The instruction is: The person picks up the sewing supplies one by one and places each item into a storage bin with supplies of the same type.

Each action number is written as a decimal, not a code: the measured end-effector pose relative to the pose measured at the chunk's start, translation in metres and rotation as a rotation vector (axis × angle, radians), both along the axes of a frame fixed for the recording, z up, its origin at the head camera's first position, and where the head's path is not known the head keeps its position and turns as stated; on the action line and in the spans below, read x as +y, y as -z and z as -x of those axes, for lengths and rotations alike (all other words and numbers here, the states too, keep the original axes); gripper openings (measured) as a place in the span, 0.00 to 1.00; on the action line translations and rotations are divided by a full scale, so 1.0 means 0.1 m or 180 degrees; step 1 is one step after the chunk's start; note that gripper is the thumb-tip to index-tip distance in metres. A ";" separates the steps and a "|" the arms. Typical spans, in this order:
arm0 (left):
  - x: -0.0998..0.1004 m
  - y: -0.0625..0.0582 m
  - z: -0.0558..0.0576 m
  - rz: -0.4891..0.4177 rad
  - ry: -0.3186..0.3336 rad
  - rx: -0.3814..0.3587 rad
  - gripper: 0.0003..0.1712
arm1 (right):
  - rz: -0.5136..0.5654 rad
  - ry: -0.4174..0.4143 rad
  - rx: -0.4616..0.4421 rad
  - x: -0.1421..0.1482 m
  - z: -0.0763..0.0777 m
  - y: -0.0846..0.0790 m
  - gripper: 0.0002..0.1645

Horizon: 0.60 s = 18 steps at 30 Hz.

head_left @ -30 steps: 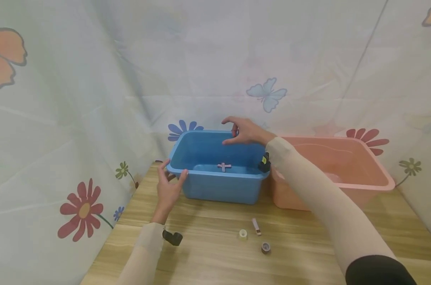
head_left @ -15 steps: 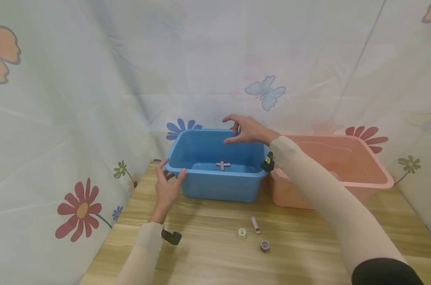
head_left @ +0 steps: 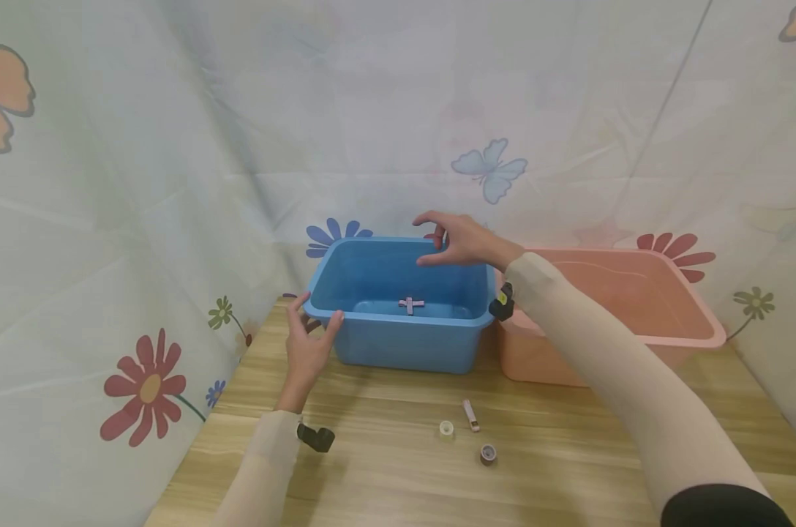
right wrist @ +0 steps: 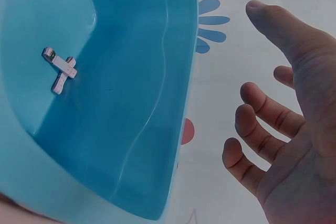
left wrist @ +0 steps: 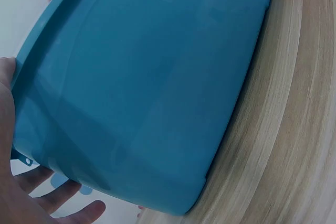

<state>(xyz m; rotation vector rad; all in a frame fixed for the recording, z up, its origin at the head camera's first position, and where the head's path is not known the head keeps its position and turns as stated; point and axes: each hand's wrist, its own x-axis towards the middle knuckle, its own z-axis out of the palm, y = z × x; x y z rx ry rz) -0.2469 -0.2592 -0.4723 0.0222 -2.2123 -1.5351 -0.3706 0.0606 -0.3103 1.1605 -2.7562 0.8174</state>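
At the front left corner of a blue plastic tub (head_left: 407, 344), my left hand (head_left: 308, 351) holds the rim. Its thumb is on the front rim, and the other fingers lie along the left side. Above the tub's back right part hovers my right hand (head_left: 467, 240), palm facing left, fingers loosely bent and apart from the thumb. Nothing is in it, as the right wrist view of that hand (right wrist: 294, 114) confirms. On the tub's floor, two small pale pink bars (right wrist: 64, 67) lie crossed, one over the other; their kind is unclear.
A peach-coloured tub (head_left: 688, 322) stands right of the blue one, partly behind my right forearm. In front on the wooden table (head_left: 385, 468) lie a pale pink bar (head_left: 471, 416), a small whitish ring (head_left: 446, 430) and a dark ring (head_left: 488, 454). A printed curtain (head_left: 385, 110) hangs behind.
My right hand has drifted slightly right over the blue tub, its fingers still bent and holding nothing. The left hand stays at the corner. The whole head view has shifted a little.
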 end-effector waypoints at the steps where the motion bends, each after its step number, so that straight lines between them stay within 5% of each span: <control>1: 0.00 0.00 0.00 -0.0007 -0.0002 0.0000 0.47 | -0.0001 -0.0001 0.0005 0.01 0.00 0.00 0.46; 18: 0.02 -0.01 0.00 -0.0046 0.0002 -0.0040 0.48 | 0.0069 -0.0084 0.0038 0.13 -0.08 0.00 0.45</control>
